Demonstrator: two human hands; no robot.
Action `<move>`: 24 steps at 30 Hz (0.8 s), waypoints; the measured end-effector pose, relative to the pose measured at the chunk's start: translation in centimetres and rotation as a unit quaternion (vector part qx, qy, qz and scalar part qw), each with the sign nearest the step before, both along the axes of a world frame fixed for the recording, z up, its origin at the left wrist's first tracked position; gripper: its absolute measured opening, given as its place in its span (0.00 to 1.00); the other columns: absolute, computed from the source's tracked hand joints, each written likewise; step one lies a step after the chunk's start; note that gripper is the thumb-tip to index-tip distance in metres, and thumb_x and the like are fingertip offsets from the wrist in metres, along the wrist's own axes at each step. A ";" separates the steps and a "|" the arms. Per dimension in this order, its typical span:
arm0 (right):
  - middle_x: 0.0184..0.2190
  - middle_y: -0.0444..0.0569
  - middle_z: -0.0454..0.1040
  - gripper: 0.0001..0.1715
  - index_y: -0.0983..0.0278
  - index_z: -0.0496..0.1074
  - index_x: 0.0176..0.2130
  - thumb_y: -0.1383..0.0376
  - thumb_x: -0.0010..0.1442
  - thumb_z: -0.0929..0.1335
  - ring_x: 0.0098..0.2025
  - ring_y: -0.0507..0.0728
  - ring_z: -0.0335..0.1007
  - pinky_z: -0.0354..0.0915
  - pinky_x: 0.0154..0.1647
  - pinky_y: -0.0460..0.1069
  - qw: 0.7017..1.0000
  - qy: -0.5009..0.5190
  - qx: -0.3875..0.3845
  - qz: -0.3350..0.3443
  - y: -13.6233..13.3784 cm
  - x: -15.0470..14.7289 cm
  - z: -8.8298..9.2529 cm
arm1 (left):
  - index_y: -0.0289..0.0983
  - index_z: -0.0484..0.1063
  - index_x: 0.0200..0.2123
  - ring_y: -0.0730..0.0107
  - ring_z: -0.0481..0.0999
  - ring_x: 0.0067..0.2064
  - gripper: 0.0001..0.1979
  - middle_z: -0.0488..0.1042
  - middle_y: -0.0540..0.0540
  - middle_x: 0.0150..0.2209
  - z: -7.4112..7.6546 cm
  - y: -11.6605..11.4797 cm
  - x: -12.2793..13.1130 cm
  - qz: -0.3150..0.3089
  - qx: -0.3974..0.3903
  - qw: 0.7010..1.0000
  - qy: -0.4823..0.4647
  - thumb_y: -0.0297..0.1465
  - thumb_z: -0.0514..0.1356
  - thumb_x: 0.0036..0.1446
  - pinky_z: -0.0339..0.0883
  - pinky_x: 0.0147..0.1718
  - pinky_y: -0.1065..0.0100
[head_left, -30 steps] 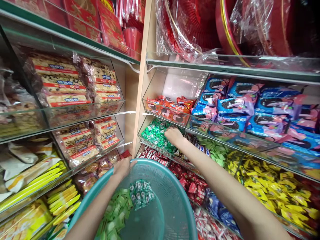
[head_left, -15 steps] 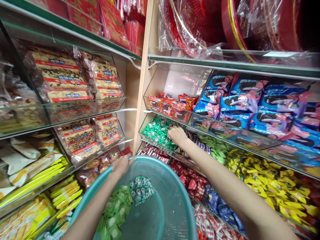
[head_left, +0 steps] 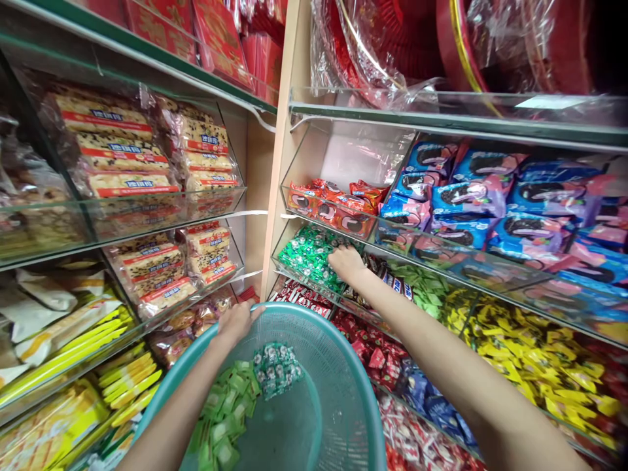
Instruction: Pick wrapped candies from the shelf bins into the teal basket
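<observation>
My left hand is closed over the far rim of a large teal plastic basket. Inside the basket lie a heap of light-green wrapped sweets and a cluster of shiny green-and-silver wrapped candies. At the right-hand shelves, my right hand reaches into a clear bin of shiny green-wrapped candies. Its fingers are curled down among them, and the fingertips are partly hidden.
A glass shelf with red snack packs and blue cookie packs runs just above my right hand. Below are yellow-wrapped candies and red-wrapped candies. Packaged pastry bars fill the left shelves. A wooden post divides the shelving.
My left hand and the basket rim have shifted slightly left and up in view. My right hand stays in the green candies, almost unmoved.
</observation>
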State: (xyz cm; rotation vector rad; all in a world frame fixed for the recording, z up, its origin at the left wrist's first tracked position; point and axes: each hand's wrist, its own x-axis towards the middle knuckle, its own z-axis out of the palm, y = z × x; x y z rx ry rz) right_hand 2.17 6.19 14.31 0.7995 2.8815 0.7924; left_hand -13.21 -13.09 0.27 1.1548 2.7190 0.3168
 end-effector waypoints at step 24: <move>0.43 0.61 0.74 0.19 0.69 0.70 0.46 0.76 0.60 0.57 0.48 0.60 0.68 0.56 0.45 0.54 0.996 -0.052 -0.070 0.020 -0.6 0.4 1.0 | 0.40 0.69 0.48 0.53 0.75 0.45 0.28 0.76 0.37 0.42 -0.7 0.5 -0.8 -0.006 0.014 1.000 0.003 0.50 0.40 0.58 0.65 0.41 0.59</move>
